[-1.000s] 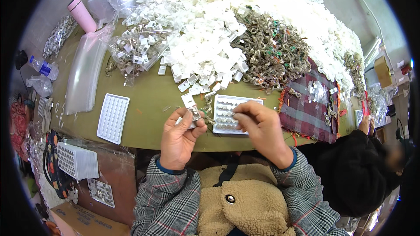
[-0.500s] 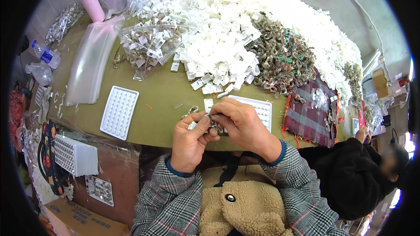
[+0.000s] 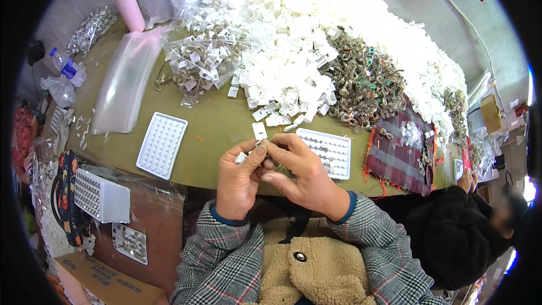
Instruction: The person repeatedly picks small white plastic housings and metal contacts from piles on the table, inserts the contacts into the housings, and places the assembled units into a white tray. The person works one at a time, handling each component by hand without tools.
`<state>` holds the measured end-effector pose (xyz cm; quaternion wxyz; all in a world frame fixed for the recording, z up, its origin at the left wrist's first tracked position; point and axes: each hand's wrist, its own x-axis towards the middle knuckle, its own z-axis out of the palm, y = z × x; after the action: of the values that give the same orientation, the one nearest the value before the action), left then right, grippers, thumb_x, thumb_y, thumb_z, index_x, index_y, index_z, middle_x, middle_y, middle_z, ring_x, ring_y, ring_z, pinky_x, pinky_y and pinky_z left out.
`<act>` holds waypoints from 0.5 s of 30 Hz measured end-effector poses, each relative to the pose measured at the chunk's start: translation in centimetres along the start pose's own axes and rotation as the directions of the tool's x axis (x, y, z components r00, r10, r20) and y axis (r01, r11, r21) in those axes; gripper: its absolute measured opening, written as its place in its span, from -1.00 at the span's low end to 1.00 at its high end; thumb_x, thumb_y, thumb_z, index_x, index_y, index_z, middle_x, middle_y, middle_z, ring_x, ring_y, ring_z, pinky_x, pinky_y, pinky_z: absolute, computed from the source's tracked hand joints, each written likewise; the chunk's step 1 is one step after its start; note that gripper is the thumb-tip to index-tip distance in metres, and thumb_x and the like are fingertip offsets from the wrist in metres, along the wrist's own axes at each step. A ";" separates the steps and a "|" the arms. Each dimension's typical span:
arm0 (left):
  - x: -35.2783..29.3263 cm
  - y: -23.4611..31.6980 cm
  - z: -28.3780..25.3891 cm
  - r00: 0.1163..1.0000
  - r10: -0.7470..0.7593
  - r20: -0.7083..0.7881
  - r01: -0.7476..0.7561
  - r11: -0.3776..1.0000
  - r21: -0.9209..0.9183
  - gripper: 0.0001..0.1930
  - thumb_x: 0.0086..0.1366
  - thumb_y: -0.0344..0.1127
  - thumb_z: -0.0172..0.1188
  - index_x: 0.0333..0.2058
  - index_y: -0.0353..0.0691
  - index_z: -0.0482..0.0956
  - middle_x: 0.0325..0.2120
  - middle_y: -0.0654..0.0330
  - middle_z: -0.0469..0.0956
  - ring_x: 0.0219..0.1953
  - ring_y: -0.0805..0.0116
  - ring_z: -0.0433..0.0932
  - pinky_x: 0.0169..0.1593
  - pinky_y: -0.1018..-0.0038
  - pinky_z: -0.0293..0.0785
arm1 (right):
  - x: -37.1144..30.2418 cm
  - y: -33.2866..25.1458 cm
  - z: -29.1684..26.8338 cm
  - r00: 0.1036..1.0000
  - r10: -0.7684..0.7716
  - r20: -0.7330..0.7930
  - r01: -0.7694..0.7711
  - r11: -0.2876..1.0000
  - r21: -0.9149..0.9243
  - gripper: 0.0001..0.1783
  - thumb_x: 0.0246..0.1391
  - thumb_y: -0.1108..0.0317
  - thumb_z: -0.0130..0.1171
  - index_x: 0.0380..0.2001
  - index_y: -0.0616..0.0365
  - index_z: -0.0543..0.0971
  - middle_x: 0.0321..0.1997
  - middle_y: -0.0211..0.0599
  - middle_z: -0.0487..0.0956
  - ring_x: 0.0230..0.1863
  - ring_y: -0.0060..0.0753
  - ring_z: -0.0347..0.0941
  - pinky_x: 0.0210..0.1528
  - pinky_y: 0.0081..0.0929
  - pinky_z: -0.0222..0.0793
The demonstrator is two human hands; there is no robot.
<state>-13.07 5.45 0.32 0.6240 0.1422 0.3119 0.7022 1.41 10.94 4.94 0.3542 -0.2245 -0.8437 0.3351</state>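
My left hand [image 3: 235, 183] and my right hand [image 3: 307, 178] meet over the near edge of the table, fingers pinched together. Just beyond the fingertips shows a small white plastic case [image 3: 259, 130], joined to something thin and darker that the fingers mostly hide. Another small white piece [image 3: 241, 157] is tucked in my left fingers. Right beside my right hand lies a white tray [image 3: 344, 152] with rows of round recesses, some holding small round parts. A second white tray [image 3: 162, 146] with rows of recesses lies to the left.
A large heap of white plastic cases [image 3: 293, 39] spreads across the back, beside a pile of coiled grey-brown cables [image 3: 367, 79]. Clear bags [image 3: 124, 87], a pink flask [image 3: 129, 7] and a plaid cloth [image 3: 398, 155] lie around. A person in black [image 3: 451, 231] sits at right.
The white case at my fingertips has moved slightly left and away from me. My right hand's fingers have turned and spread lower. The whole view has shifted a little.
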 end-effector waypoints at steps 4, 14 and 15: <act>0.0 1.6 0.0 0.998 -0.020 0.058 0.018 0.999 0.042 -0.88 0.34 -0.46 0.16 -0.20 -0.39 0.55 -0.40 0.11 0.61 -0.44 0.44 0.59 -0.37 0.56 0.61 | 1.3 -0.9 -3.1 0.903 0.328 0.276 -0.403 0.869 0.286 -0.64 0.25 0.38 0.16 0.07 0.31 0.53 0.00 -0.14 0.51 -0.09 -0.45 0.48 -0.07 -0.47 0.45; 0.6 1.3 0.2 0.979 -0.139 0.151 0.138 0.990 0.020 -0.83 0.33 -0.39 0.21 -0.17 -0.35 0.54 -0.33 0.06 0.61 -0.44 0.46 0.58 -0.41 0.61 0.59 | 5.9 1.3 -1.8 0.766 0.561 0.315 -0.641 0.703 0.307 -0.72 0.17 0.33 0.26 -0.37 0.42 0.56 -0.48 -0.28 0.59 -0.44 -0.64 0.48 -0.44 -0.59 0.39; 0.6 1.1 0.1 0.978 -0.160 0.136 0.164 0.986 -0.012 -0.80 0.34 -0.36 0.23 -0.15 -0.35 0.53 -0.33 0.09 0.59 -0.45 0.49 0.56 -0.42 0.63 0.57 | 5.9 1.4 -1.7 0.791 0.547 0.274 -0.607 0.757 0.242 -0.78 0.13 0.39 0.29 -0.40 0.37 0.56 -0.50 -0.33 0.57 -0.45 -0.63 0.47 -0.44 -0.57 0.40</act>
<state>-14.03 6.06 0.97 0.7003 0.1559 0.2715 0.6415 -0.94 16.22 7.50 0.1836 -0.3821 -0.6967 0.5787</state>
